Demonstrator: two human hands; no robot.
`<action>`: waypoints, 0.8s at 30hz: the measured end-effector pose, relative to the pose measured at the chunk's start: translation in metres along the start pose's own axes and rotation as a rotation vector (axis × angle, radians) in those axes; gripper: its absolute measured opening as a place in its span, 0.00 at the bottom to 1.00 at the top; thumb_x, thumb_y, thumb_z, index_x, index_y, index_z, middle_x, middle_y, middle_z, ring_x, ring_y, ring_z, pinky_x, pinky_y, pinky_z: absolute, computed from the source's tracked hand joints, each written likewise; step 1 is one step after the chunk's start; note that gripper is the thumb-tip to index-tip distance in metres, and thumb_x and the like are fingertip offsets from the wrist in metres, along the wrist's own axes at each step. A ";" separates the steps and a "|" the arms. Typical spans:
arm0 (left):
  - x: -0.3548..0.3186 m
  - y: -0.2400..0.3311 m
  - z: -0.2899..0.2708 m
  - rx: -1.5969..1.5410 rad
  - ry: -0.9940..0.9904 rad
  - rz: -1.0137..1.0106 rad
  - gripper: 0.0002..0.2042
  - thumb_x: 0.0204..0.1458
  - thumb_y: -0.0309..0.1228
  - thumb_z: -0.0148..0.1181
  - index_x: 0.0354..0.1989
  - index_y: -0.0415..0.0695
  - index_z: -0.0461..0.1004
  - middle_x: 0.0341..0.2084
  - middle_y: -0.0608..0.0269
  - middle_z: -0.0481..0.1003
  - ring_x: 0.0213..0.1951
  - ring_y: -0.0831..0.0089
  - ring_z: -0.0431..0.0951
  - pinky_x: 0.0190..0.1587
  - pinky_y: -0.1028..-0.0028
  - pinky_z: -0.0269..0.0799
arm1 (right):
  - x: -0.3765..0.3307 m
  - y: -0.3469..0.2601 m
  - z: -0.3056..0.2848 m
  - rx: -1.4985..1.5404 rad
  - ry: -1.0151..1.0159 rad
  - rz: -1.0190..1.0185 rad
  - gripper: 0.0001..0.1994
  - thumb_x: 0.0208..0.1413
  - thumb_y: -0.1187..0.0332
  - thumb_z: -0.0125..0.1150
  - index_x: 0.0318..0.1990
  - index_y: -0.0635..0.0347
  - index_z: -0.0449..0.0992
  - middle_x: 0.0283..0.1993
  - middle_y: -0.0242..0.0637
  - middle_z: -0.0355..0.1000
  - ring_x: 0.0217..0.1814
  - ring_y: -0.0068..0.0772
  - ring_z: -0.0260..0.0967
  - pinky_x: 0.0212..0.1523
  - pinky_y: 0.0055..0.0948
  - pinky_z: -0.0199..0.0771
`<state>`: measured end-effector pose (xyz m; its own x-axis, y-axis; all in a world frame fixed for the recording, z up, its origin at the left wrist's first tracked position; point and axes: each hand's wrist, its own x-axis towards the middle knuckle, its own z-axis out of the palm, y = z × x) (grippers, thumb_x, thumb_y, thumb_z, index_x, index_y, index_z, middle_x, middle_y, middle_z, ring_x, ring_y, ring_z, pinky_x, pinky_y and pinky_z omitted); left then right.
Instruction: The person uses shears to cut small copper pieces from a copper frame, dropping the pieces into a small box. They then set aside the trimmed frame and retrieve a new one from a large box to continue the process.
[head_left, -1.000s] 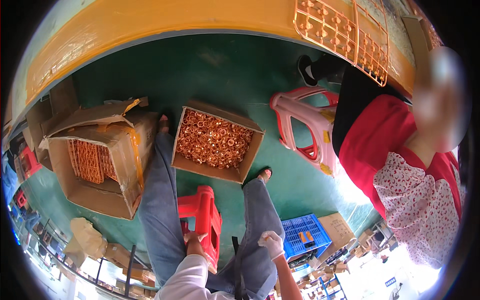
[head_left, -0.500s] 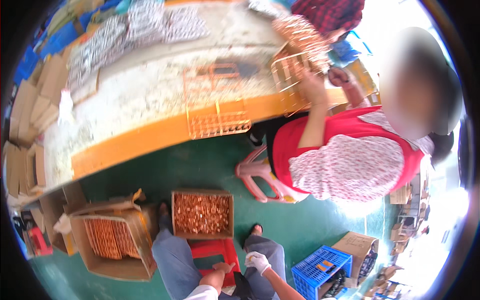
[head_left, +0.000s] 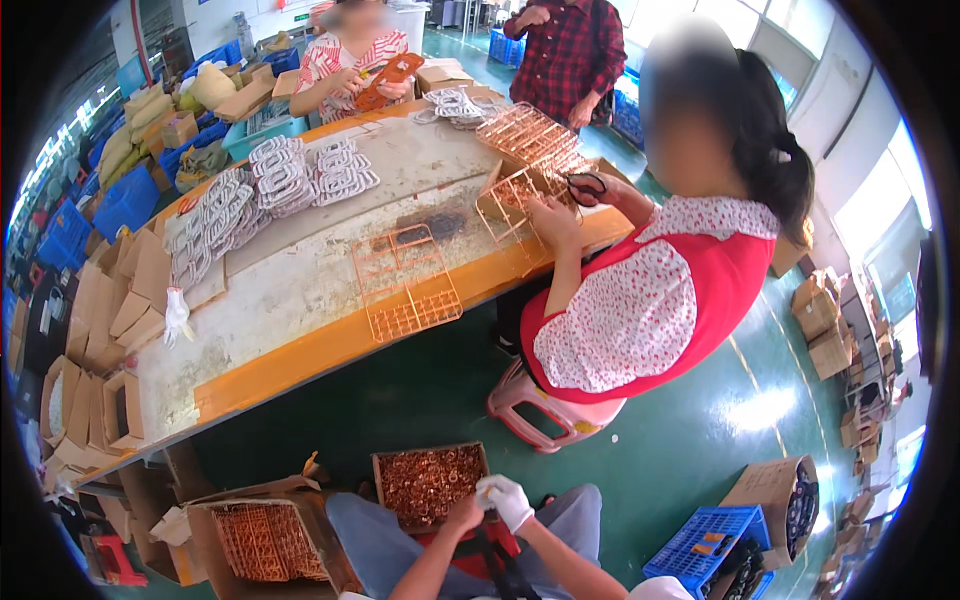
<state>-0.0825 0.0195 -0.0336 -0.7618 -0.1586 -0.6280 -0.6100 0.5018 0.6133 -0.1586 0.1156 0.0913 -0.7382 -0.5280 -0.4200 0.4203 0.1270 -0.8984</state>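
Observation:
My left hand [head_left: 463, 516] is bare and my right hand [head_left: 507, 499] wears a white glove. They are pressed together low in the head view, at the near right corner of an open cardboard box of copper rings [head_left: 428, 482] on the green floor. A red stool [head_left: 478, 545] shows just beneath them, between my grey-trousered knees. The fingers of both hands are curled, and whether they grip anything is hidden.
An orange-edged work table [head_left: 330, 345] carries a copper wire rack [head_left: 405, 285] and piles of grey metal parts. A co-worker in red and white sits on a pink stool [head_left: 540, 415], handling wire racks. Another carton of copper racks [head_left: 262, 540] stands lower left, a blue crate [head_left: 705, 540] lower right.
The view has swung up from the floor to the table and the people. My hands have come together and moved forward off the stool to the corner of the ring box.

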 end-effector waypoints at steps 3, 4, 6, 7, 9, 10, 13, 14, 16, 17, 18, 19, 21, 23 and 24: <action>-0.067 0.082 -0.113 -0.076 0.410 0.255 0.07 0.55 0.29 0.45 0.35 0.44 0.71 0.30 0.51 0.75 0.35 0.53 0.76 0.38 0.58 0.71 | 0.003 -0.049 0.007 0.312 0.005 -0.080 0.08 0.50 0.76 0.51 0.38 0.66 0.71 0.29 0.36 0.71 0.27 0.26 0.70 0.30 0.24 0.73; -0.071 0.086 -0.121 -0.177 0.704 0.498 0.07 0.54 0.28 0.49 0.38 0.42 0.72 0.30 0.53 0.75 0.34 0.54 0.76 0.38 0.61 0.72 | -0.006 -0.086 0.015 0.292 0.051 -0.098 0.07 0.49 0.76 0.51 0.36 0.66 0.71 0.27 0.35 0.70 0.26 0.25 0.69 0.28 0.24 0.71; -0.118 0.144 -0.165 -0.264 0.744 0.567 0.09 0.51 0.26 0.55 0.40 0.39 0.71 0.33 0.52 0.73 0.36 0.55 0.75 0.39 0.65 0.71 | -0.019 -0.122 0.020 0.223 0.095 -0.161 0.05 0.49 0.77 0.48 0.32 0.65 0.70 0.26 0.33 0.69 0.25 0.23 0.67 0.29 0.22 0.70; -0.135 0.156 -0.173 -0.286 0.710 0.591 0.09 0.50 0.24 0.57 0.40 0.39 0.70 0.36 0.53 0.72 0.35 0.60 0.75 0.37 0.68 0.72 | -0.028 -0.132 0.024 0.181 0.096 -0.185 0.05 0.49 0.78 0.46 0.32 0.65 0.70 0.27 0.33 0.69 0.27 0.22 0.67 0.32 0.21 0.69; -0.165 0.180 -0.185 -0.480 0.634 0.653 0.13 0.45 0.19 0.60 0.41 0.39 0.71 0.38 0.57 0.70 0.33 0.69 0.74 0.33 0.75 0.73 | -0.046 -0.150 0.035 0.216 0.119 -0.189 0.09 0.47 0.81 0.42 0.33 0.66 0.70 0.30 0.32 0.69 0.30 0.20 0.65 0.35 0.20 0.67; -0.182 0.185 -0.186 -0.530 0.629 0.696 0.15 0.43 0.18 0.61 0.41 0.39 0.71 0.39 0.57 0.70 0.33 0.72 0.74 0.32 0.77 0.74 | -0.057 -0.156 0.042 0.262 0.113 -0.148 0.09 0.47 0.81 0.41 0.32 0.66 0.69 0.31 0.33 0.69 0.32 0.21 0.65 0.37 0.21 0.67; -0.201 0.185 -0.177 -0.472 0.584 0.741 0.16 0.41 0.17 0.64 0.41 0.39 0.71 0.39 0.58 0.70 0.31 0.74 0.74 0.31 0.79 0.74 | -0.084 -0.159 0.047 0.302 0.138 -0.125 0.09 0.45 0.81 0.40 0.32 0.66 0.68 0.32 0.34 0.68 0.32 0.21 0.65 0.39 0.21 0.66; -0.208 0.184 -0.173 -0.483 0.553 0.735 0.16 0.41 0.17 0.64 0.41 0.38 0.71 0.39 0.58 0.70 0.31 0.74 0.74 0.32 0.79 0.72 | -0.093 -0.158 0.048 0.308 0.145 -0.125 0.09 0.45 0.81 0.40 0.32 0.66 0.68 0.32 0.34 0.68 0.33 0.22 0.65 0.39 0.21 0.66; -0.222 0.179 -0.165 -0.467 0.565 0.739 0.17 0.41 0.17 0.65 0.41 0.38 0.71 0.39 0.58 0.71 0.32 0.75 0.74 0.32 0.79 0.73 | -0.113 -0.160 0.047 0.326 0.120 -0.129 0.10 0.44 0.82 0.39 0.32 0.66 0.68 0.33 0.34 0.68 0.33 0.22 0.65 0.39 0.21 0.67; -0.231 0.179 -0.163 -0.519 0.545 0.724 0.16 0.41 0.17 0.64 0.41 0.38 0.71 0.39 0.58 0.71 0.32 0.75 0.74 0.32 0.79 0.73 | -0.122 -0.164 0.048 0.281 0.122 -0.133 0.11 0.43 0.82 0.39 0.32 0.66 0.68 0.34 0.35 0.68 0.33 0.22 0.65 0.40 0.21 0.67; -0.238 0.180 -0.163 -0.571 0.527 0.710 0.15 0.42 0.17 0.64 0.40 0.38 0.72 0.39 0.58 0.71 0.32 0.75 0.74 0.33 0.79 0.73 | -0.129 -0.166 0.049 0.236 0.124 -0.138 0.11 0.43 0.82 0.38 0.32 0.67 0.68 0.34 0.35 0.68 0.34 0.22 0.66 0.40 0.21 0.67; -0.244 0.179 -0.162 -0.564 0.529 0.713 0.15 0.42 0.17 0.64 0.40 0.38 0.72 0.39 0.58 0.71 0.32 0.75 0.74 0.33 0.79 0.73 | -0.137 -0.165 0.051 0.241 0.122 -0.143 0.11 0.43 0.82 0.38 0.32 0.67 0.68 0.34 0.35 0.68 0.34 0.22 0.66 0.40 0.21 0.67; -0.251 0.177 -0.161 -0.487 0.530 0.747 0.14 0.43 0.17 0.63 0.40 0.39 0.72 0.38 0.58 0.72 0.33 0.75 0.75 0.33 0.79 0.73 | -0.148 -0.162 0.057 0.275 0.198 -0.224 0.12 0.42 0.83 0.38 0.33 0.67 0.68 0.34 0.35 0.68 0.34 0.23 0.66 0.40 0.22 0.68; -0.256 0.172 -0.159 -0.491 0.487 0.737 0.14 0.44 0.16 0.62 0.41 0.39 0.72 0.38 0.59 0.72 0.34 0.75 0.75 0.32 0.79 0.73 | -0.154 -0.158 0.055 0.267 0.177 -0.252 0.13 0.40 0.83 0.38 0.33 0.68 0.68 0.33 0.36 0.68 0.34 0.23 0.66 0.40 0.21 0.68; -0.258 0.169 -0.158 -0.502 0.442 0.725 0.14 0.44 0.16 0.62 0.41 0.39 0.72 0.38 0.59 0.72 0.34 0.74 0.75 0.32 0.79 0.73 | -0.158 -0.157 0.055 0.264 0.153 -0.243 0.12 0.40 0.84 0.38 0.32 0.68 0.68 0.33 0.36 0.68 0.34 0.23 0.66 0.39 0.21 0.67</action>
<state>-0.0230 0.0106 0.3080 -0.9383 -0.3099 0.1536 0.0935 0.2005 0.9752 -0.0789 0.1333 0.3059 -0.8946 -0.3820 -0.2316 0.3306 -0.2172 -0.9185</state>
